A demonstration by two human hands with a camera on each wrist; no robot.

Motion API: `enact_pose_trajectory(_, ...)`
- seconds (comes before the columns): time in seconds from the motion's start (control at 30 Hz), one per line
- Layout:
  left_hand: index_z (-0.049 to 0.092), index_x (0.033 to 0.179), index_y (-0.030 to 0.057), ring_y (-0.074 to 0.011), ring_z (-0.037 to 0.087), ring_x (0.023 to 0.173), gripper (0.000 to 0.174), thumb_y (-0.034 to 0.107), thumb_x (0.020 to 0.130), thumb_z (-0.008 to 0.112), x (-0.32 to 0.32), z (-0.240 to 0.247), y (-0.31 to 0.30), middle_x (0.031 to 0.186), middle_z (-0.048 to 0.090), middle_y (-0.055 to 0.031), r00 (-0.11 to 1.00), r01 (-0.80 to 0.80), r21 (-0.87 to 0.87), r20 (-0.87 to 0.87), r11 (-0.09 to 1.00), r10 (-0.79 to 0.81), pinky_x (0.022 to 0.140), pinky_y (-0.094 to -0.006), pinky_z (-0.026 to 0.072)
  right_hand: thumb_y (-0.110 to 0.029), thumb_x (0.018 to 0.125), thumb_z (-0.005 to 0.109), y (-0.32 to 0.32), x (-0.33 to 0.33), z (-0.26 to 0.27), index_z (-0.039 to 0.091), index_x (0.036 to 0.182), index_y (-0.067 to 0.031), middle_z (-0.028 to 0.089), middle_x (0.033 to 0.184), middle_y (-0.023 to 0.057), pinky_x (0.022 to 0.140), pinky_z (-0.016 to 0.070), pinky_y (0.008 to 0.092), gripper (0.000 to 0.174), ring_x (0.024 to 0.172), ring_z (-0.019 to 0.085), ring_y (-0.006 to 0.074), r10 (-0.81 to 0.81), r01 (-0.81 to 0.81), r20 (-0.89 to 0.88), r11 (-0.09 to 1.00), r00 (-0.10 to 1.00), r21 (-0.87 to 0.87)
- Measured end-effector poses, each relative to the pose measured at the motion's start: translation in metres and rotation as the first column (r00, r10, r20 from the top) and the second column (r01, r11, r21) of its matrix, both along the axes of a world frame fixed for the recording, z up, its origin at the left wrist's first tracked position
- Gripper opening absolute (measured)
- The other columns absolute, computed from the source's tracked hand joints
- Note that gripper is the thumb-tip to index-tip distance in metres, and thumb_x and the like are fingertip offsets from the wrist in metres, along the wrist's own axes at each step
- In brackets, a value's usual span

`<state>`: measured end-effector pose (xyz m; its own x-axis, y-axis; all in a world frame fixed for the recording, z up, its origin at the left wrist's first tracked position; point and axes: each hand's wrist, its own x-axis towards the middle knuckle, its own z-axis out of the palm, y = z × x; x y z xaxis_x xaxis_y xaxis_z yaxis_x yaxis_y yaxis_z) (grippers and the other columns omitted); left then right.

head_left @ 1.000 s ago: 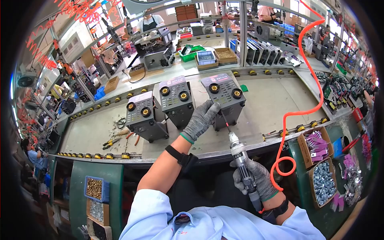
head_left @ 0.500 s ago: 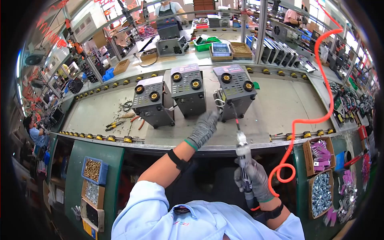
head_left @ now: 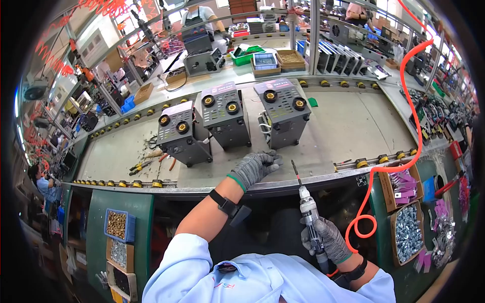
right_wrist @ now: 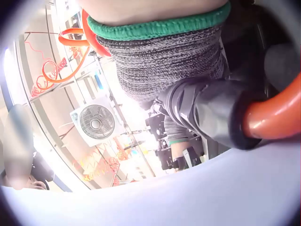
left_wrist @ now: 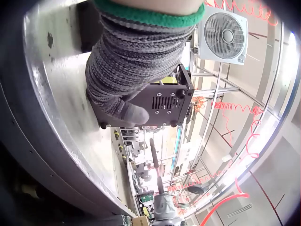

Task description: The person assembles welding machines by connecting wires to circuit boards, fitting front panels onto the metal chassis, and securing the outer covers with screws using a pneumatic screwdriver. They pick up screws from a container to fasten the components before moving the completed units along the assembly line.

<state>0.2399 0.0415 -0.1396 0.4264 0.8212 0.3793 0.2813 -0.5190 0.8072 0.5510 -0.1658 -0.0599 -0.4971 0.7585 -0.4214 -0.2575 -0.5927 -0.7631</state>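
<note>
- left hand (head_left: 255, 169): grey knit glove with a green cuff. It lies on the worktop (head_left: 348, 126) near the front edge. The grip is loose, the fingers relaxed, and it holds nothing.
- right hand (head_left: 329, 241): same glove. Its grip is closed round the handle of the air screwdriver, below the worktop's front edge and in front of the person's chest.
- air screwdriver (head_left: 308, 207): held tilted, bit pointing up. The tip is level with the worktop edge, just right of the left hand, and touches no box.
- orange hose (head_left: 376, 174): coiled, rising from the tool's base to overhead.
- left box (head_left: 183, 139), middle box (head_left: 225, 118), right box (head_left: 284, 113): grey metal, with two brass sockets on top of each. The right box stands just behind the left hand, apart from it.
- pliers (head_left: 151, 166): lying on the worktop, left of the boxes.
- trays of screws (head_left: 409, 232): at the person's right.
</note>
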Motion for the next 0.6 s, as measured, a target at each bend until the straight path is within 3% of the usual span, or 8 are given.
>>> enact_pose_trajectory(0.03, 0.058, 0.128, -0.0046, -0.028, 0.069, 0.113, 0.033, -0.003, 0.095, 0.059, 0.007, -0.001, 0.001, 0.109, 0.072, -0.0157, 1.0, 0.01, -0.001, -0.003, 1.0, -0.01, 0.07, -0.0297, 0.0634, -0.055, 0.092, 0.071, -0.002, 0.001, 0.001, 0.056, 0.12, -0.007, 0.068, 0.084, 0.0066, 0.05, 0.0541, 0.0234, 0.058, 0.061, 0.064, 0.0108, -0.014, 0.014, -0.015, 1.0, 1.0, 0.006)
enact_pose_trajectory(0.07, 0.058, 0.127, -0.0049, -0.0281, 0.068, 0.116, 0.033, -0.002, 0.094, 0.061, 0.021, 0.027, -0.008, 0.112, 0.072, -0.016, 0.913, 0.027, -0.531, 0.359, 0.847, 0.195, 0.07, -0.029, 0.0636, -0.054, 0.092, 0.071, -0.004, 0.002, 0.003, 0.056, 0.12, -0.007, 0.068, 0.083, 0.0066, 0.05, 0.0541, 0.0235, 0.057, 0.061, 0.064, 0.0111, -0.03, 0.03, -0.031, 0.999, 0.999, 0.013)
enact_pose_trajectory(0.1, 0.059, 0.127, -0.0052, -0.0282, 0.067, 0.118, 0.034, -0.002, 0.094, 0.063, 0.032, 0.044, -0.011, 0.115, 0.071, -0.0164, 0.692, 0.254, -0.854, 0.489, 0.455, 0.531, 0.07, -0.0284, 0.0638, -0.054, 0.092, 0.071, -0.005, 0.004, 0.005, 0.056, 0.12, -0.007, 0.068, 0.083, 0.0066, 0.05, 0.0541, 0.0235, 0.057, 0.061, 0.064, 0.0111, -0.041, 0.042, -0.034, 0.999, 0.999, 0.011)
enact_pose_trajectory(0.23, 0.058, 0.128, -0.002, -0.0252, 0.071, 0.111, 0.031, -0.002, 0.097, 0.055, 0.049, 0.042, -0.009, 0.121, 0.069, -0.0163, 0.745, 0.293, -0.846, 0.495, 0.446, 0.447, 0.075, -0.0288, 0.0638, -0.056, 0.092, 0.07, -0.015, 0.011, 0.007, 0.057, 0.123, -0.0048, 0.069, 0.084, 0.0083, 0.05, 0.0548, 0.0243, 0.062, 0.062, 0.066, 0.0133, -0.081, 0.081, -0.04, 0.997, 0.996, -0.006)
enact_pose_trajectory(0.3, 0.062, 0.123, -0.0009, -0.0224, 0.074, 0.102, 0.025, 0.005, 0.099, 0.061, 0.054, 0.043, -0.005, 0.112, 0.072, -0.0135, 0.765, 0.35, -0.834, 0.518, 0.427, 0.383, 0.067, -0.0268, 0.0632, -0.058, 0.091, 0.07, -0.013, 0.012, 0.005, 0.058, 0.126, -0.0025, 0.07, 0.084, 0.0099, 0.05, 0.0554, 0.025, 0.067, 0.063, 0.067, 0.0151, -0.091, 0.09, -0.062, 0.996, 0.994, -0.016)
enact_pose_trajectory(0.43, 0.064, 0.118, 0.0002, -0.0176, 0.074, 0.087, 0.022, 0.013, 0.099, 0.065, 0.061, 0.05, -0.011, 0.104, 0.074, -0.0106, 0.79, 0.262, -0.86, 0.452, 0.438, 0.414, 0.055, -0.0234, 0.0583, -0.058, 0.089, 0.072, -0.016, 0.008, 0.0, 0.057, 0.123, -0.0049, 0.069, 0.084, 0.0083, 0.051, 0.055, 0.0243, 0.065, 0.063, 0.066, 0.0134, -0.093, 0.093, -0.043, 0.995, 0.995, -0.02)
enact_pose_trajectory(0.6, 0.064, 0.107, 0.0038, -0.0112, 0.064, 0.061, 0.02, 0.023, 0.103, 0.064, 0.054, 0.06, -0.018, 0.087, 0.068, -0.0045, 0.766, 0.325, -0.831, 0.512, 0.452, 0.39, 0.04, -0.0201, 0.0441, -0.059, 0.086, 0.075, -0.013, 0.009, -0.011, 0.054, 0.12, -0.0071, 0.069, 0.085, 0.0071, 0.053, 0.0544, 0.0235, 0.066, 0.063, 0.065, 0.0109, -0.073, 0.073, 0.008, 0.997, 0.997, 0.031)
